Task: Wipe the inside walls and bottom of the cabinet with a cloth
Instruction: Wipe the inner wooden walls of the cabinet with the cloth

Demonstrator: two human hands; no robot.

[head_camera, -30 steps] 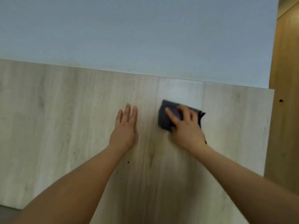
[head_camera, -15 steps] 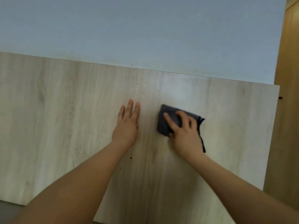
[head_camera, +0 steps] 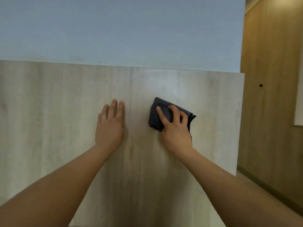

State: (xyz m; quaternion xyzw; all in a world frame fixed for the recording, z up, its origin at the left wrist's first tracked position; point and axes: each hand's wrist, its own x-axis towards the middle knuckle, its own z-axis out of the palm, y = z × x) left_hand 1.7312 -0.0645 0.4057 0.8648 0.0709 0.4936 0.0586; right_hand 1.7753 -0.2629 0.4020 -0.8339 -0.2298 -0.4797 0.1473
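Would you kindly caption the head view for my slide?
Right hand presses a dark cloth on the pale wood panel; left hand rests flat beside it.

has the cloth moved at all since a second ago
Yes. The cloth, gripped by the right hand, has slid right along the panel, away from the dark grain streak and toward the panel's right edge.

Two hands: left hand (head_camera: pixel 110 126) flat on the panel, well left of the grip; right hand (head_camera: pixel 176 128) pressing on the cloth. One dark cloth (head_camera: pixel 157 115), folded, under the grip. One pale wood-grain panel (head_camera: pixel 49 112). One brown wooden wall (head_camera: pixel 270 95), far right of the grip.
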